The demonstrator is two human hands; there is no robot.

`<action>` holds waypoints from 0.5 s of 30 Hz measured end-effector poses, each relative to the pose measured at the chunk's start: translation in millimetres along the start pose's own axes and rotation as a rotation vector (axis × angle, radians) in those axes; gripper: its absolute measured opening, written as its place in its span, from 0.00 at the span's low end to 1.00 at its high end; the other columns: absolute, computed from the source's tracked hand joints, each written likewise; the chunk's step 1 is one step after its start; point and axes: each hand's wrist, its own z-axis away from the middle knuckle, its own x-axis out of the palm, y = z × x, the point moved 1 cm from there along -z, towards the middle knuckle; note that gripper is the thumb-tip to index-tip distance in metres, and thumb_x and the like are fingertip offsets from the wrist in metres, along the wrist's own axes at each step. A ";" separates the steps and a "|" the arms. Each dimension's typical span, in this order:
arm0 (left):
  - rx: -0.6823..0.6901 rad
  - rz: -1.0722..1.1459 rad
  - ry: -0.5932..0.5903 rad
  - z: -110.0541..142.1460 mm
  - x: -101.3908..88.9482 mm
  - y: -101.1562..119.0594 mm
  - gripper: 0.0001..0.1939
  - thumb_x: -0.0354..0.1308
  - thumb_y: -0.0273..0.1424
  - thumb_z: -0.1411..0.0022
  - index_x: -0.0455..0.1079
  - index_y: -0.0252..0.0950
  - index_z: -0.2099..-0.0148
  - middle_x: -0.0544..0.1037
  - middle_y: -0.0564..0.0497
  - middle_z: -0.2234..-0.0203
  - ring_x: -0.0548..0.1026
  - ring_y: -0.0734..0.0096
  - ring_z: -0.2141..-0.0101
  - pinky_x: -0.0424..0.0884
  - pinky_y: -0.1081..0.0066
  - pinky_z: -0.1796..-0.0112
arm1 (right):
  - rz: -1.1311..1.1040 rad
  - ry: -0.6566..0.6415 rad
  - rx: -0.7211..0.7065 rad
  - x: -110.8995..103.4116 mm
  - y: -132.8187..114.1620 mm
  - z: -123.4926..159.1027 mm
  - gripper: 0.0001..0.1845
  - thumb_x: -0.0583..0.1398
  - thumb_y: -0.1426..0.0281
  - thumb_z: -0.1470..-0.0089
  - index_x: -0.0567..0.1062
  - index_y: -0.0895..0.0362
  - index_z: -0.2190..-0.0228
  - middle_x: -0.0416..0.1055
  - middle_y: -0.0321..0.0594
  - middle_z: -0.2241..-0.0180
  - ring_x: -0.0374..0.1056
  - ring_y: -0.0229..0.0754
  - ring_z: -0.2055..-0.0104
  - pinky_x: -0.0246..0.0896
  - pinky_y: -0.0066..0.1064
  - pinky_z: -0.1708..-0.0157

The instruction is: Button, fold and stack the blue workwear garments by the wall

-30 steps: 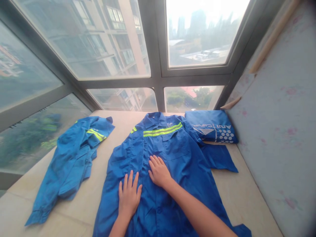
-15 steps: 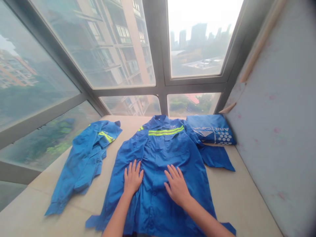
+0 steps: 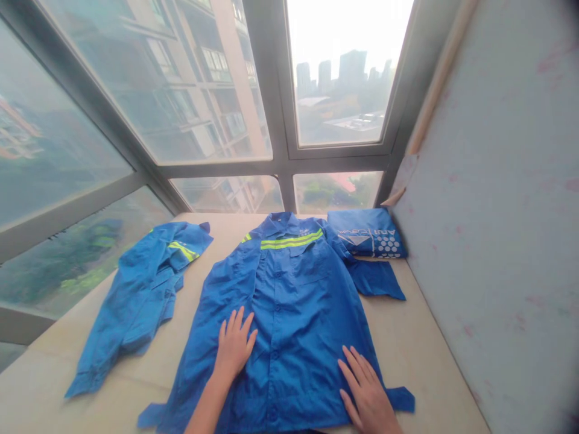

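Right now, two hands, well apart and palms down with fingers extended: the left hand on the front of one blue work jacket, the right hand at its lower right edge, neither gripping. It's buttoned down the front, face up, squarely before the person, collar pointing at the windows, long axis running away from the person. One second blue jacket lies left, one folded blue bundle by the collar, all on a pale ledge; grey window frames ahead, floral wallpaper right.
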 end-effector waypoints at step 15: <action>0.594 0.266 0.101 70.4 -4.8 217.2 0.38 0.57 0.44 0.39 0.51 0.47 0.30 0.52 0.45 0.31 0.54 0.47 0.34 0.57 0.44 0.39 | -1.234 0.599 1.079 -80.9 156.1 -125.2 0.09 0.59 0.61 0.45 0.71 0.54 0.67 0.76 0.46 0.64 0.76 0.45 0.57 0.75 0.38 0.56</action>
